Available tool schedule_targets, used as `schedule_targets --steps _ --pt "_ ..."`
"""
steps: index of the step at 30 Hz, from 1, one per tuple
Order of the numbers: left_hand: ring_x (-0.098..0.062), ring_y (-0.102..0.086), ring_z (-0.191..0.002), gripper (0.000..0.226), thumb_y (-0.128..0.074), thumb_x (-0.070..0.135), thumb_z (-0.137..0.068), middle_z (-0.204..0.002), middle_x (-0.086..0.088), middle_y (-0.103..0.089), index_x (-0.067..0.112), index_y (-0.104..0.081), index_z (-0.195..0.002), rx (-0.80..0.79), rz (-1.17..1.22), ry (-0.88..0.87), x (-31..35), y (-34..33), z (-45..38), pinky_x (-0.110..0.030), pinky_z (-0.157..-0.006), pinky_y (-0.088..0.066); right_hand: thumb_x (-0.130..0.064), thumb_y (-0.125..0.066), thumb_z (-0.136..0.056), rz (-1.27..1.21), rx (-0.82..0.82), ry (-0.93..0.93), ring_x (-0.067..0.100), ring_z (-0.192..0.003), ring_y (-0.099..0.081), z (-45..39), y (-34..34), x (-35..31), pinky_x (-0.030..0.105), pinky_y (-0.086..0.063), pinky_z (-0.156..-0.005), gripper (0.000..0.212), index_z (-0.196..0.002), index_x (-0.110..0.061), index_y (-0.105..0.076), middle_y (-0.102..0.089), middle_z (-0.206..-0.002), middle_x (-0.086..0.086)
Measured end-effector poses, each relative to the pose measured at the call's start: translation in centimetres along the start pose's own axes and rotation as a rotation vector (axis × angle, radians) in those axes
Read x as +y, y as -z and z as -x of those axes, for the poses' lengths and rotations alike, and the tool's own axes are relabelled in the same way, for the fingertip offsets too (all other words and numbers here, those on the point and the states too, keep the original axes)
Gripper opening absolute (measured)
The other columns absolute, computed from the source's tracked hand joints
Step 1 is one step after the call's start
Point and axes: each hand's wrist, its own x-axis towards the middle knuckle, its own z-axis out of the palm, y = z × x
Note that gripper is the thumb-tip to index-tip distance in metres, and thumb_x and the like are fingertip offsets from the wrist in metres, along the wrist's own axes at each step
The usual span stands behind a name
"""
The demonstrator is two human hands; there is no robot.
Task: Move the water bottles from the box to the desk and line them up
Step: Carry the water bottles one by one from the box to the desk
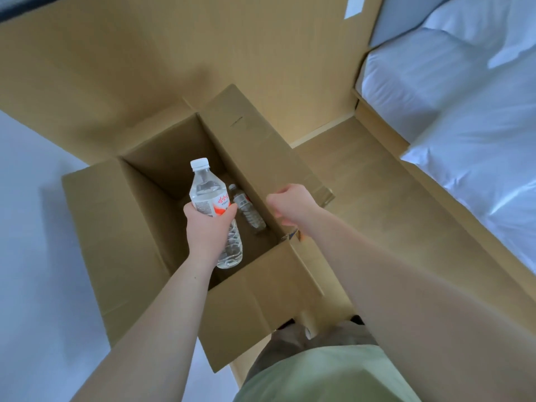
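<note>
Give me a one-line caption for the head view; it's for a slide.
Left hand lifts a water bottle from the cardboard box; another bottle lies inside.

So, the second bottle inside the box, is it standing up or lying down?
Lying down. The second bottle rests on its side on the floor of the box, its cap end away from the person, beside the bottle held in the left hand.

Held bottle (214, 204) label: red-and-white with red characters, too blurred to read. No other text legible.

Your open cardboard box (255, 297) stands on the wooden floor (377, 198); one bottle (249, 211) lies on the box bottom.
</note>
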Motion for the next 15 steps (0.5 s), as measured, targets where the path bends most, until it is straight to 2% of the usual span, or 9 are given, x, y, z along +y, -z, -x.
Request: schedule_targets --steps 2,4,5,6,7,8,9,12,15 --pt "-0.011 -0.065 -0.095 0.068 -0.086 0.040 -0.078 -0.107 0.014 -0.057 0.033 -0.037 -0.124 -0.028 0.000 -0.028 1.0 -1.1 0.7 -0.021 -0.071 -0.050 -0.020 -0.055 -0.088 -0.039 0.018 -0.005 0.024 -0.079 -0.058 0.3 1.6 0.7 0.041 -0.061 -0.083 0.046 -0.128 0.002 -0.056 -0.066 -0.094 0.023" --pt "-0.010 -0.066 -0.095 0.067 -0.087 0.041 -0.076 -0.107 0.013 -0.059 0.034 -0.038 -0.121 -0.046 0.000 -0.053 2.0 -2.3 1.7 -0.023 -0.072 -0.052 -0.020 -0.055 -0.089 -0.079 0.032 -0.012 0.029 -0.091 -0.069 0.7 3.2 1.6 0.052 -0.057 -0.092 0.043 -0.126 0.001 -0.057 -0.069 -0.103 0.024" --pt "-0.009 -0.066 -0.094 0.067 -0.087 0.042 -0.074 -0.106 0.013 -0.060 0.034 -0.039 -0.120 -0.051 0.003 -0.063 2.5 -2.9 2.3 -0.024 -0.072 -0.053 -0.019 -0.054 -0.088 -0.098 0.032 -0.014 0.032 -0.106 -0.070 0.9 3.9 2.0 0.049 -0.059 -0.091 0.040 -0.122 0.002 -0.058 -0.068 -0.104 0.026" --pt "-0.008 -0.067 -0.093 0.067 -0.088 0.043 -0.072 -0.106 0.012 -0.061 0.033 -0.041 -0.119 -0.052 0.009 -0.071 2.9 -3.6 2.9 -0.025 -0.072 -0.054 -0.019 -0.054 -0.086 -0.114 0.028 -0.017 0.027 -0.083 -0.063 1.1 4.6 2.5 0.040 -0.060 -0.086 0.037 -0.117 0.002 -0.059 -0.062 -0.091 0.019" --pt "-0.008 -0.067 -0.093 0.067 -0.088 0.043 -0.071 -0.106 0.011 -0.062 0.032 -0.042 -0.118 -0.054 0.013 -0.078 3.2 -4.3 3.6 -0.027 -0.073 -0.055 -0.019 -0.053 -0.084 -0.126 0.026 -0.020 0.015 -0.082 -0.042 1.4 5.4 3.1 0.033 -0.055 -0.076 0.036 -0.112 0.003 -0.059 -0.054 -0.086 0.013" --pt "-0.009 -0.068 -0.093 0.068 -0.088 0.044 -0.070 -0.106 0.010 -0.063 0.031 -0.042 -0.118 -0.058 0.013 -0.082 3.5 -5.1 4.4 -0.029 -0.074 -0.056 -0.018 -0.053 -0.083 -0.137 0.026 -0.022 0.019 -0.078 -0.049 1.7 6.2 3.8 0.032 -0.048 -0.070 0.039 -0.113 0.006 -0.058 -0.047 -0.087 0.005" --pt "-0.009 -0.069 -0.093 0.068 -0.088 0.044 -0.069 -0.106 0.010 -0.063 0.031 -0.043 -0.118 -0.062 0.011 -0.086 3.8 -5.8 5.2 -0.030 -0.075 -0.058 -0.018 -0.054 -0.082 -0.150 0.029 -0.026 0.019 -0.078 -0.048 1.9 7.0 4.5 0.032 -0.045 -0.068 0.042 -0.115 0.008 -0.056 -0.050 -0.085 0.007" --pt "-0.008 -0.069 -0.092 0.069 -0.089 0.045 -0.068 -0.105 0.011 -0.063 0.031 -0.043 -0.118 -0.076 -0.002 -0.096 4.2 -8.1 7.5 -0.030 -0.074 -0.058 -0.018 -0.055 -0.079 -0.170 0.042 -0.040 0.021 -0.073 -0.054 2.9 9.4 6.4 0.029 -0.049 -0.067 0.029 -0.101 0.000 -0.062 -0.058 -0.078 0.006" --pt "-0.006 -0.068 -0.092 0.070 -0.089 0.046 -0.068 -0.104 0.012 -0.062 0.032 -0.043 -0.119 -0.100 -0.023 -0.101 4.4 -10.1 9.7 -0.028 -0.074 -0.058 -0.019 -0.057 -0.079 -0.195 0.052 -0.053 0.023 -0.081 -0.066 3.2 11.5 8.6 0.032 -0.055 -0.074 0.036 -0.110 -0.002 -0.064 -0.065 -0.084 0.006"
